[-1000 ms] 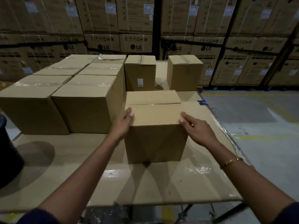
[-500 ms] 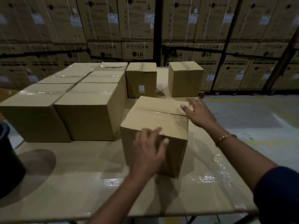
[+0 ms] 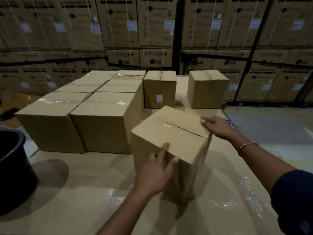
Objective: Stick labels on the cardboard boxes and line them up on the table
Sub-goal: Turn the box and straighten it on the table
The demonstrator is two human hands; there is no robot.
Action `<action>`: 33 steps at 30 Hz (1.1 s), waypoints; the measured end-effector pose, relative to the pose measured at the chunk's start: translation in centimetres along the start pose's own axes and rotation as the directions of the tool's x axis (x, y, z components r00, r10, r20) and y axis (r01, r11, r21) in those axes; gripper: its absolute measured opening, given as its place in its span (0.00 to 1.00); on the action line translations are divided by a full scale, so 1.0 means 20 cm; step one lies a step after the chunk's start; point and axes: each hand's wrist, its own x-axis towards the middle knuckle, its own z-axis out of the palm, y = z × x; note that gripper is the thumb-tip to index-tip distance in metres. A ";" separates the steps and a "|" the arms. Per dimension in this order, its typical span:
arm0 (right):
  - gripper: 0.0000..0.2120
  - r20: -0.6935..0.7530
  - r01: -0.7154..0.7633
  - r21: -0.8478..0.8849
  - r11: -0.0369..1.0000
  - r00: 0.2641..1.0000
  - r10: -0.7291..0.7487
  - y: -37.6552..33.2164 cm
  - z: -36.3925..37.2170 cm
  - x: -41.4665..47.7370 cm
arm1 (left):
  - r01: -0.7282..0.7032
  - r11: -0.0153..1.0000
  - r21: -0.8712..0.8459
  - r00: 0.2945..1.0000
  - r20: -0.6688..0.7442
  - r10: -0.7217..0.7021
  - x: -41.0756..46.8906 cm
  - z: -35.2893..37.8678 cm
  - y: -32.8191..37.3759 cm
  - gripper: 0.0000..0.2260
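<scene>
Pressing box (image 3: 177, 133) — left hand (image 3: 154, 175) (fingers spread), right hand (image 3: 218, 128)

Plain tan cardboard box (image 3: 169, 133) is showing a clear glossy tape strip. Pale beige surface (image 3: 84, 192) is gleaming under shiny film. Round black plastic bucket (image 3: 13, 175) is sitting dark. Small white label (image 3: 159, 98) is standing out on a tan rear box (image 3: 159, 85). Thin gold bracelet (image 3: 246, 146) is glinting beside a navy sleeve (image 3: 294, 200). Stacked brown cartons (image 3: 152, 31) are bearing black logos and white straps.
</scene>
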 end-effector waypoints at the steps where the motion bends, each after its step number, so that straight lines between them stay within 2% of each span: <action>1: 0.23 -0.015 -0.002 0.010 1.000 1.000 0.002 0.01 0.01 -0.04 | 0.036 0.999 0.002 0.999 -0.016 -0.036 0.04 -0.03 -0.05 0.30; 4: 0.24 -0.080 -0.001 0.036 0.999 0.997 0.004 0.04 0.08 -0.18 | 0.091 0.994 -0.057 0.995 -0.037 -0.093 0.17 -0.11 -0.19 0.32; 8: 0.24 -0.238 -0.033 0.006 0.999 0.971 0.034 0.02 0.18 -0.39 | 0.075 0.949 -0.306 0.997 -0.009 -0.081 0.31 -0.18 -0.32 0.27; 10: 0.25 -0.252 -0.024 0.039 0.999 0.967 0.033 0.02 0.22 -0.46 | 0.105 0.926 -0.361 0.993 -0.011 -0.117 0.33 -0.18 -0.33 0.29; 12: 0.33 -0.187 -0.017 0.251 0.968 0.980 0.066 0.05 0.25 -0.50 | 0.111 0.895 -0.433 0.986 -0.064 -0.154 0.29 -0.14 -0.30 0.35; 14: 0.48 -0.101 -0.075 0.492 0.867 0.985 0.142 0.08 0.28 -0.54 | 0.053 0.861 -0.506 0.974 -0.165 -0.157 0.21 -0.05 -0.30 0.38; 16: 0.52 -0.054 -0.120 0.527 0.841 0.983 0.174 0.11 0.34 -0.60 | -0.033 0.891 -0.453 0.958 -0.270 -0.102 0.13 0.05 -0.32 0.35; 20: 0.44 -0.073 -0.064 0.381 0.922 0.992 0.099 0.08 0.40 -0.68 | -0.183 0.966 -0.183 0.891 -0.447 0.084 0.07 0.10 -0.33 0.33; 23: 0.43 -0.185 -0.006 0.179 0.984 0.982 0.039 0.00 0.32 -0.65 | -0.181 0.981 -0.065 0.839 -0.530 0.120 0.09 -0.01 -0.25 0.30; 26: 0.41 -0.313 0.055 -0.003 0.998 0.948 -0.054 -0.09 0.19 -0.61 | -0.150 0.987 0.056 0.767 -0.623 0.152 0.15 -0.21 -0.17 0.24; 27: 0.39 -0.329 0.063 -0.045 0.997 0.942 -0.074 -0.13 0.15 -0.59 | -0.105 0.988 0.113 0.769 -0.621 0.153 0.18 -0.27 -0.14 0.23; 30: 0.35 -0.285 0.033 -0.157 0.987 0.955 -0.077 -0.20 0.06 -0.52 | 0.053 0.972 0.231 0.833 -0.547 0.084 0.27 -0.41 -0.09 0.23; 33: 0.34 -0.243 0.022 -0.223 0.975 0.967 -0.077 -0.24 0.05 -0.46 | 0.077 0.982 0.175 0.863 -0.505 0.022 0.34 -0.41 -0.07 0.24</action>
